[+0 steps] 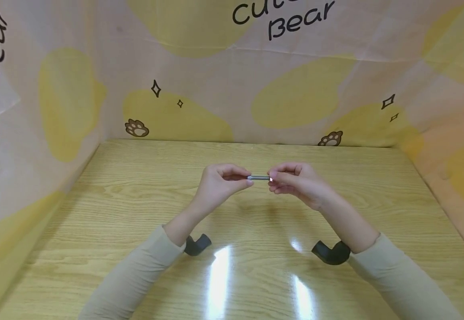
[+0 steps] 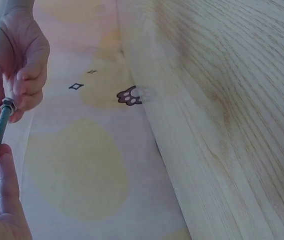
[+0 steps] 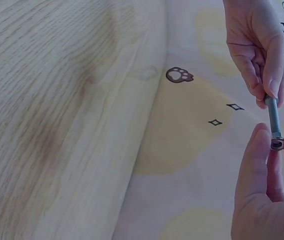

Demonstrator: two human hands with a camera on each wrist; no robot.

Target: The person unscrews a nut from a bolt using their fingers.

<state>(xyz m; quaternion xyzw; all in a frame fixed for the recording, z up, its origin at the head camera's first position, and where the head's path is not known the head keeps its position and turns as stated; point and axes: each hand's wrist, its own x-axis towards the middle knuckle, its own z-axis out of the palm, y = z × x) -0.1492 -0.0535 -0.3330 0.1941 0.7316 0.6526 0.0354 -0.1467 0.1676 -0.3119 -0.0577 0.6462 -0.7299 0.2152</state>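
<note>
A slim grey bolt point(image 1: 260, 178) is held level above the table, between the two hands. My left hand point(image 1: 219, 186) pinches its left end between thumb and fingertips, hiding most of the head. At the other end sits a shiny metal nut point(image 3: 278, 144), around the tip of the threaded shank point(image 2: 2, 125). Thumb and fingertips of my right hand point(image 1: 301, 184) pinch at this nut. In the right wrist view, the nut's open face shows between them.
Below the hands spreads a wood-grain table point(image 1: 135, 186) with bright light reflections. Printed cloth point(image 1: 199, 71) with yellow patches and paw prints walls the back and sides. Black curved pieces point(image 1: 331, 253) show at both wrists.
</note>
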